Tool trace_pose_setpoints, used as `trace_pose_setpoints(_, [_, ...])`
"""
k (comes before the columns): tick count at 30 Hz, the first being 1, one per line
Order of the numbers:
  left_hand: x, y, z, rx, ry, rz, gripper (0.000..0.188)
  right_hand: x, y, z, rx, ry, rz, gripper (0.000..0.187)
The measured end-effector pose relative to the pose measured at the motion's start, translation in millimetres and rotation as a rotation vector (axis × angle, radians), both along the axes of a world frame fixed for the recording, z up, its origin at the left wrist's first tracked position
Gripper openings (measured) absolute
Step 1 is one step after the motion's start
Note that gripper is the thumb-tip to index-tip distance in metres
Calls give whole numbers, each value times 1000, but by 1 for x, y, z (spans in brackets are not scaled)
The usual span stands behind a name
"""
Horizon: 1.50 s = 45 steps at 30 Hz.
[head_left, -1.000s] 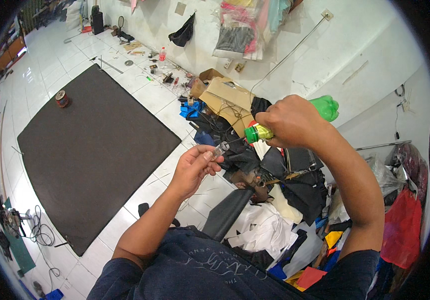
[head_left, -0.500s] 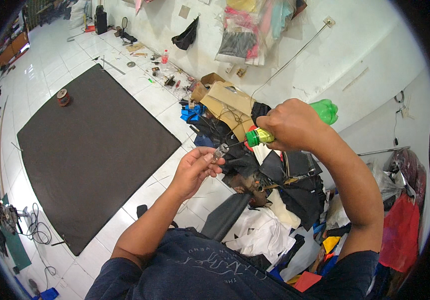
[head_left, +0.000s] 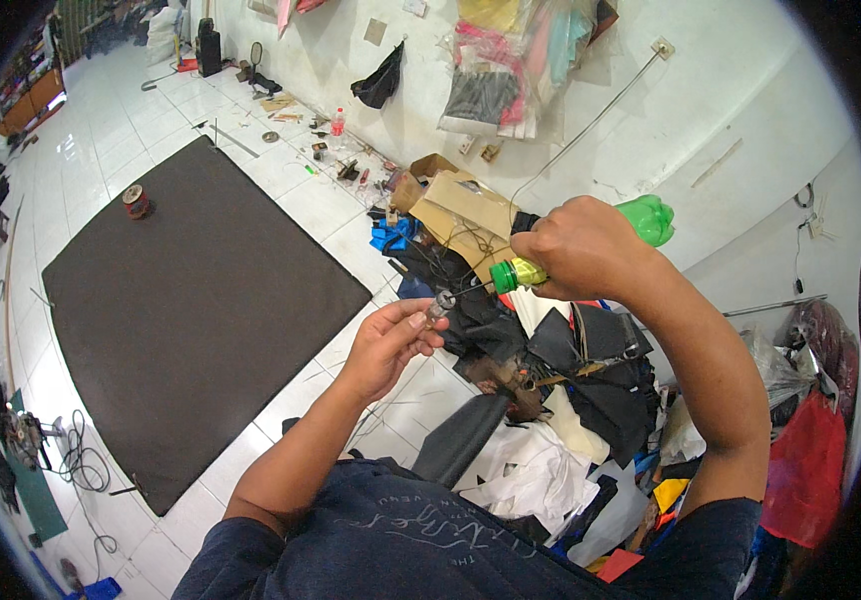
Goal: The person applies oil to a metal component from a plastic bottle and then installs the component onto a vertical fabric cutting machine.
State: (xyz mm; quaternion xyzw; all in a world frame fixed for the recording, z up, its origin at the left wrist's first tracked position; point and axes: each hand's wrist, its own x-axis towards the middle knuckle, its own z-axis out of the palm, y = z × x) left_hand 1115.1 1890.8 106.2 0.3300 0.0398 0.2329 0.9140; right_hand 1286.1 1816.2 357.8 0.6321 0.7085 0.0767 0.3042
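My right hand grips a green plastic bottle, tilted with its green cap toward my left. A thin dark spout runs from the cap to the mouth of a small clear container. Between the thumb and fingers of my left hand that container is held, its opening facing the spout. Whether liquid is flowing is too small to tell. Both hands are raised in front of my chest, above the floor.
A large dark padded panel lies on the white tiles, bearing a reddish spool. Under and right of my hands spreads a heap of fabric scraps and cardboard. Bagged goods hang on the wall. Cables lie at lower left.
The scene has shifted slightly right and down in the view. Both hands keep their grips, and the bottle spout stays at the small container's mouth.
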Motion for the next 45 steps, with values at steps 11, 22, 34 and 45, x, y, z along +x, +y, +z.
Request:
trace_pose_setpoints(11, [-3, 44, -1, -51, -32, -15, 31, 10, 36, -7, 74, 23, 110, 28])
trace_pose_setpoints(22, [-13, 129, -4, -16, -11, -19, 29, 33, 75, -75, 369, 460, -67, 32])
trace_pose_setpoints(34, [42, 229, -32, -93, 122, 134, 28, 108, 64, -313, 1034, 1354, -1051, 30])
trace_pose_setpoints(45, [163, 328, -16, 73, 159, 492, 34, 237, 157, -428, 848, 1186, -973, 42])
